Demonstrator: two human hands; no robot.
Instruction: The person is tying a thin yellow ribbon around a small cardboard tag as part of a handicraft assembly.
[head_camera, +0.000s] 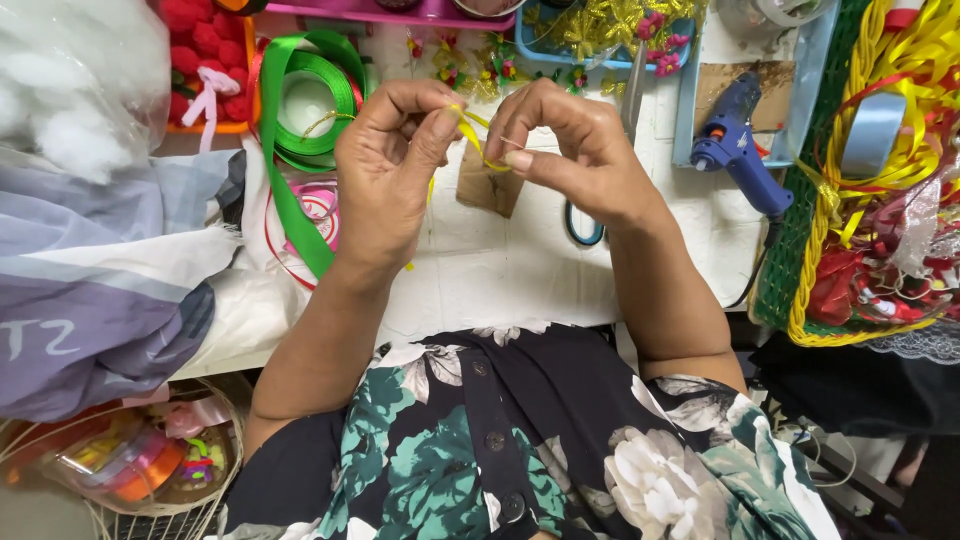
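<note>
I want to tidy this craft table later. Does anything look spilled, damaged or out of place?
Nothing looks spilled or broken. The green ribbon has unwound from its spool and trails loosely over the table edge. Both hands, left hand and right hand, pinch a thin yellow ribbon.

Work surface: a white tiled tabletop (480, 270), evenly lit. At ten o'clock lies a folded grey-and-lavender fabric sheet (95, 290) beneath a clear bag of white stuffing (75, 85). At two o'clock rests a blue plastic glue gun (738, 145). At three o'clock stands a green-and-yellow woven basket (800, 250). At seven o'clock sits a white wire basket (160, 515).
</note>
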